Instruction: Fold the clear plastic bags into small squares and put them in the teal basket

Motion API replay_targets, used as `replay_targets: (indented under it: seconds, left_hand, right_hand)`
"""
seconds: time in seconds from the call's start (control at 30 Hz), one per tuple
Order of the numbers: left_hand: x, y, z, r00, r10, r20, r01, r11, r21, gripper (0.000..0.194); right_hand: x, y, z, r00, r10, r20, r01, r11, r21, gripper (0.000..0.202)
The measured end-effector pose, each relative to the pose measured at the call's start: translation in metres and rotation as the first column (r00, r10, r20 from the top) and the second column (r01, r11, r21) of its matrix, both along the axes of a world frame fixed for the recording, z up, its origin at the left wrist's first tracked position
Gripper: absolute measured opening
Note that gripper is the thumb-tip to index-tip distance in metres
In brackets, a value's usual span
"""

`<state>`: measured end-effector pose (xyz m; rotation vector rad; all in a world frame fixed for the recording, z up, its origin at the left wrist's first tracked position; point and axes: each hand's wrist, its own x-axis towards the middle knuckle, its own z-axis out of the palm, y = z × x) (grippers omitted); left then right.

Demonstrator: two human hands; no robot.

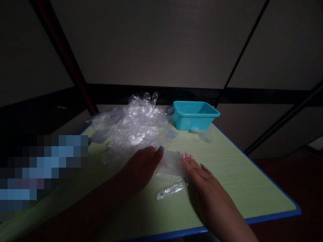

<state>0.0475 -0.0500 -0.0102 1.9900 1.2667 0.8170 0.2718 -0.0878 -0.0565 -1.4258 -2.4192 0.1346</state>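
Note:
A flat, clear plastic bag [174,163] lies on the table between my two hands. My left hand [145,164] is at the bag's left edge with its thumb stretched out; its other fingers are mostly hidden, so I cannot see whether they grip the plastic. On the other side, my right hand [203,179] is open, its straight fingers touching the bag's right edge. Nearer to me, a narrow folded strip of clear plastic [171,191] lies between my wrists. Beyond my left hand rises a crumpled heap of clear plastic bags [138,121].
A turquoise plastic basin [194,121] stands at the back right of the pale green table [242,181], which has a blue edge. Another flat clear bag [205,135] lies in front of the basin. A panelled wall [156,43] rises behind the table. Blurred blocks cover an area at left.

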Motion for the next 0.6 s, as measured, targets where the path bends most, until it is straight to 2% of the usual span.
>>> replay_targets:
  seconds: [0.07, 0.13, 0.3, 0.5, 0.6]
  left_hand:
    - [0.001, 0.004, -0.002, 0.995, 0.104, 0.015, -0.102, 0.991, -0.082, 0.052]
    - [-0.001, 0.008, -0.004, 0.99, 0.141, -0.004, -0.14, 0.981, -0.132, 0.044]
    - [-0.006, 0.011, -0.009, 0.986, 0.136, -0.099, -0.157, 0.955, -0.25, 0.016]
    - [-0.007, 0.004, -0.009, 0.997, 0.035, -0.063, -0.058, 0.906, -0.42, 0.038]
    - [-0.007, 0.003, -0.01, 0.994, 0.044, -0.096, -0.081, 0.903, -0.421, 0.033]
  right_hand:
    - [0.0, 0.001, 0.0, 1.0, 0.004, 0.011, -0.004, 1.0, 0.0, 0.09]
    - [-0.001, 0.001, 0.001, 1.0, -0.003, 0.023, 0.003, 1.0, -0.004, 0.088]
    - [-0.001, 0.002, 0.002, 0.999, -0.015, 0.042, 0.015, 1.0, -0.015, 0.081]
    - [-0.001, 0.001, 0.003, 0.998, -0.01, 0.055, 0.011, 1.0, -0.016, 0.08]
    - [-0.002, 0.001, 0.003, 0.999, 0.007, 0.05, -0.008, 1.0, 0.012, 0.079]
